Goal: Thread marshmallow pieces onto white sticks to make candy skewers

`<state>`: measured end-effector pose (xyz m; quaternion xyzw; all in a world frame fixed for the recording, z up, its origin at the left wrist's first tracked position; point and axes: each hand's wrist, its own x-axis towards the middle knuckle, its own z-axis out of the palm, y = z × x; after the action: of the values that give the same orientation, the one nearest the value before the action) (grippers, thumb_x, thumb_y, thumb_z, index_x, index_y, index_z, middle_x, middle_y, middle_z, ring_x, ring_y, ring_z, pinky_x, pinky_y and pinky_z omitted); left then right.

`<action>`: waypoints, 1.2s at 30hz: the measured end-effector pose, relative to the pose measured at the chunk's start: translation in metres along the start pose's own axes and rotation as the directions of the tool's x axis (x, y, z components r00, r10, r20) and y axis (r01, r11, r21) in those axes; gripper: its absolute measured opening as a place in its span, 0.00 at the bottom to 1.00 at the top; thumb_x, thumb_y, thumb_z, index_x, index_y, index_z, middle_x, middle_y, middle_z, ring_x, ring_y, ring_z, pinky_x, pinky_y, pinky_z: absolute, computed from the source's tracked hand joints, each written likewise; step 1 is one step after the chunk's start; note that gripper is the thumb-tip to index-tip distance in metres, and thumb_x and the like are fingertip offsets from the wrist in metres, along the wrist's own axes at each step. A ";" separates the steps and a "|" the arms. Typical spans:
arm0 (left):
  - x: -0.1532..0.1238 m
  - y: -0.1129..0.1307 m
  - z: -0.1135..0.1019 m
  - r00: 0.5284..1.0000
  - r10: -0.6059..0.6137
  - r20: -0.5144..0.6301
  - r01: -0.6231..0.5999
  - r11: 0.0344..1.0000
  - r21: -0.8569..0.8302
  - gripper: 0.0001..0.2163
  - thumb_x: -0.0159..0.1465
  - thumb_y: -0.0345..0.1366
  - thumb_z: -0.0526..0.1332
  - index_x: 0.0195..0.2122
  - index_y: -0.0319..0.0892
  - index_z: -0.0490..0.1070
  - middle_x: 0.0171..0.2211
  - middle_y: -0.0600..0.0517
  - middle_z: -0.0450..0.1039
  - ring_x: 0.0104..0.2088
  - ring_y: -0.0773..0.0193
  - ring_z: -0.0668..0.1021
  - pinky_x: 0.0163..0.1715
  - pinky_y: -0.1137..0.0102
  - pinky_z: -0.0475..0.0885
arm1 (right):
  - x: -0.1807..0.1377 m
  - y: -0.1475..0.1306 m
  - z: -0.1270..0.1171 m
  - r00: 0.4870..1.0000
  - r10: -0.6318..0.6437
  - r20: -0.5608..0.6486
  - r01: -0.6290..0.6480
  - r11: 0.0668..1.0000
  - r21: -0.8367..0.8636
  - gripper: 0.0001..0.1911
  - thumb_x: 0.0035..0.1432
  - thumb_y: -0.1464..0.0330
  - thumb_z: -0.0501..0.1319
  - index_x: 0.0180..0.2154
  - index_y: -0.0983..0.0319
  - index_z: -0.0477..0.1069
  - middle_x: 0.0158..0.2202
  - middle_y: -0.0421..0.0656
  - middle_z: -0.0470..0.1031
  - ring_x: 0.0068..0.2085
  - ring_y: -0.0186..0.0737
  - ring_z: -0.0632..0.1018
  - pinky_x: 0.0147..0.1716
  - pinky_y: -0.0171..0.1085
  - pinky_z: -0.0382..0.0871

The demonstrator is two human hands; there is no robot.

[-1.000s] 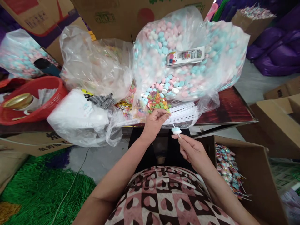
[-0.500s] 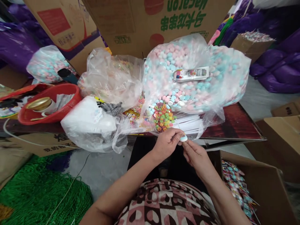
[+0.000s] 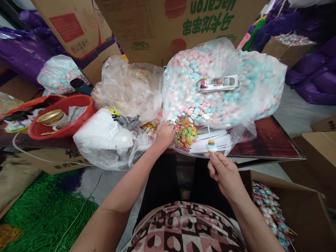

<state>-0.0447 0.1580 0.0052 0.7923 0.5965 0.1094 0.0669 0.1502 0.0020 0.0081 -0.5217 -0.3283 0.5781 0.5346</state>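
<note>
My right hand (image 3: 225, 173) is closed on a thin white stick that stands upright, with a pale blue candy and a small coloured ring (image 3: 211, 145) threaded on it. My left hand (image 3: 165, 133) reaches forward to the pile of small coloured candy rings (image 3: 185, 135) at the table's front edge, its fingers curled down at the pile's left side. Just behind the rings lies a big clear bag of pink, blue and white candies (image 3: 223, 84). A stack of white sticks (image 3: 215, 140) lies to the right of the rings.
A red basket (image 3: 78, 120) with a gold lid stands at the left. Clear and white plastic bags (image 3: 105, 138) fill the table's middle. A cardboard box of finished candy sticks (image 3: 273, 213) sits at my right knee. Cardboard boxes (image 3: 170, 24) rise behind. Green netting (image 3: 39, 217) covers the floor at left.
My hands, together on the blue candy half a second ago, have parted. The left went forward to the coloured rings; the right now holds the stick upright with a ring on top.
</note>
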 end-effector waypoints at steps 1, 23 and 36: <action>0.000 -0.001 0.001 1.000 0.004 0.001 -0.004 1.000 -0.016 0.12 0.67 0.39 0.55 0.42 0.43 0.78 0.40 0.46 0.75 0.43 0.56 0.75 0.46 0.64 0.66 | 0.000 0.000 0.001 1.000 0.000 -0.002 0.000 1.000 -0.002 0.19 0.56 0.52 0.64 0.37 0.63 0.72 0.15 0.31 0.57 0.16 0.24 0.54 0.15 0.28 0.43; 0.004 -0.001 -0.005 0.996 0.051 0.076 -0.043 0.993 -0.107 0.07 0.61 0.36 0.59 0.30 0.43 0.75 0.33 0.49 0.74 0.38 0.58 0.74 0.40 0.65 0.65 | -0.006 0.016 0.001 0.997 0.067 -0.029 -0.067 0.998 0.019 0.21 0.55 0.52 0.64 0.38 0.63 0.71 0.16 0.32 0.58 0.17 0.26 0.54 0.17 0.30 0.42; 0.029 0.001 -0.015 0.998 -0.065 -0.001 0.065 0.998 0.023 0.08 0.62 0.37 0.58 0.39 0.43 0.75 0.38 0.44 0.79 0.41 0.52 0.78 0.41 0.63 0.66 | -0.009 0.022 -0.001 0.997 0.075 -0.035 -0.074 0.997 0.033 0.23 0.54 0.50 0.64 0.38 0.63 0.72 0.16 0.31 0.57 0.17 0.26 0.54 0.17 0.29 0.42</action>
<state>-0.0403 0.1850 0.0224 0.7732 0.6232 0.1005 0.0611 0.1439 -0.0113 -0.0110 -0.5354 -0.2896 0.5933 0.5267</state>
